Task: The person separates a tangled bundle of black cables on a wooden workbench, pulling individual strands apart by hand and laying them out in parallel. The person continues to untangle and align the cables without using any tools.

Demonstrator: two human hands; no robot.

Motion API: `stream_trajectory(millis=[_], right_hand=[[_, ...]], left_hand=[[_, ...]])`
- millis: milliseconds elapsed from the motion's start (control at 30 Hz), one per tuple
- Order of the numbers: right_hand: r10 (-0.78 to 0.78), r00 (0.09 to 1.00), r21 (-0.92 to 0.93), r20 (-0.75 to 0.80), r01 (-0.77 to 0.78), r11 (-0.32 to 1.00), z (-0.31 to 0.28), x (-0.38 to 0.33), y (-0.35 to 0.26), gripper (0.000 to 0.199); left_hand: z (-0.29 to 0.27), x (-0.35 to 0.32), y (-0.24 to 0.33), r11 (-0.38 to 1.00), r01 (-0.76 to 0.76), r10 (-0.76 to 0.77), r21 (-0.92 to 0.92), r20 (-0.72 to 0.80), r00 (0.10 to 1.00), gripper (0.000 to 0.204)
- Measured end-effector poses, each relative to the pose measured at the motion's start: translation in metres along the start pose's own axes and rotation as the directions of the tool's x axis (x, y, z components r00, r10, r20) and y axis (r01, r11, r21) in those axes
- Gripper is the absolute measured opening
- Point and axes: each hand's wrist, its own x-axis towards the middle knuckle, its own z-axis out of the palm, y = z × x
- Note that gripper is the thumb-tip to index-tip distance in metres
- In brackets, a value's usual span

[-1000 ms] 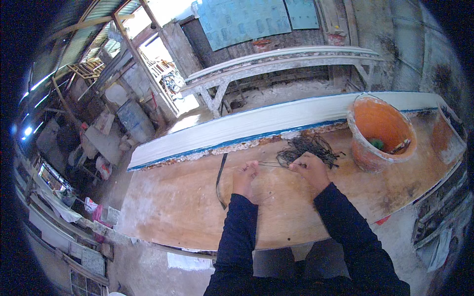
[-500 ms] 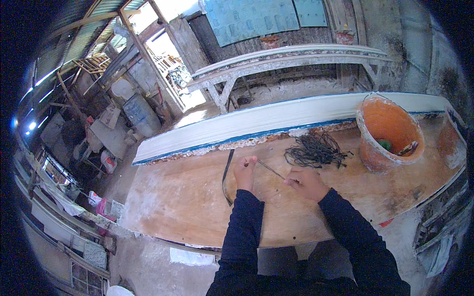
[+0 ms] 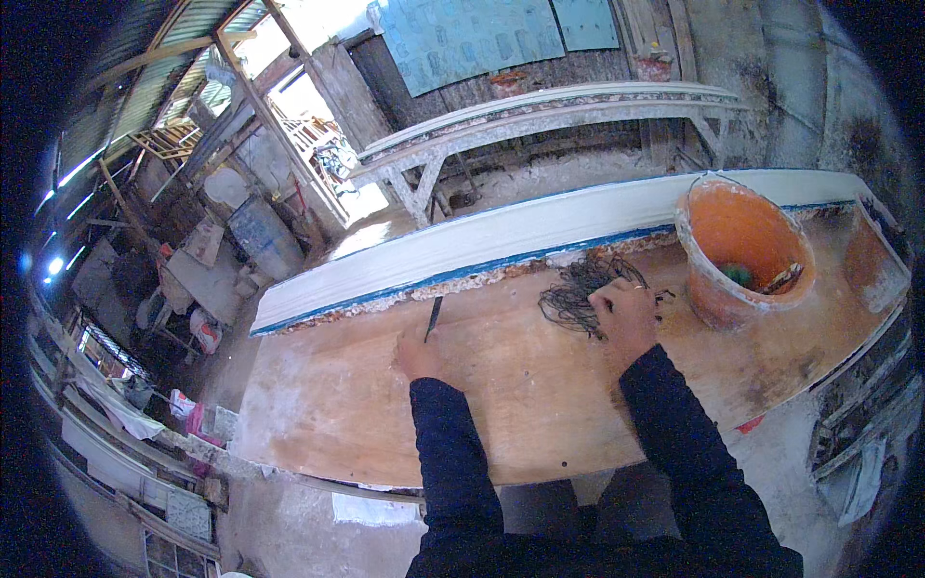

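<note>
My left hand rests low over the wooden board, its fingers closed on a flat dark strip that sticks out past them toward the far side. To the right, my right hand is at the near right side of a loose tangle of thin black cords. Its fingertips are pinched together on black cord, partly covering the tangle. How many strands are between them I cannot make out.
An orange bucket with a whitish crusted rim and things inside stands right of the cords. A long white moulding with a blue edge runs along the board's far side. Behind it stands a long white bench; a blue drum is at the left.
The cord stretched between my hands no longer shows. My left hand has moved left and down onto the dark strip; my right hand has moved up and right to the cord tangle.
</note>
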Motion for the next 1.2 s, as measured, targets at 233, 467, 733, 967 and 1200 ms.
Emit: stream_trajectory(millis=[233, 467, 733, 967, 1200], right_hand=[[0.177, 0.984, -0.12, 0.017, -0.174, 0.977, -0.006, 0.007, 0.018, 0.014], [0.163, 0.987, -0.136, -0.008, -0.162, 0.977, -0.009, 0.005, 0.017, 0.014], [0.134, 0.988, -0.031, -0.073, -0.137, 0.99, -0.007, 0.006, 0.01, 0.008], [0.024, 0.999, 0.055, -0.044, -0.021, 0.998, 0.004, 0.003, 0.013, 0.009], [-0.017, 0.959, 0.288, 0.281, -0.068, 0.955, 0.006, -0.009, -0.01, 0.017]], left_hand=[[0.003, 0.006, -0.013, 0.98, 0.192, -0.174, -0.056, 0.23, 0.957, 0.028], [0.007, 0.002, -0.012, 0.994, 0.107, -0.105, -0.02, 0.066, 0.992, 0.027], [0.0, 0.003, -0.014, 0.99, 0.137, -0.134, -0.005, 0.205, 0.97, 0.027], [-0.019, 0.008, 0.009, 0.815, 0.338, 0.064, -0.471, 0.653, 0.755, 0.027], [-0.053, -0.028, 0.084, 0.512, 0.517, 0.558, -0.686, 0.723, 0.406, 0.024]])
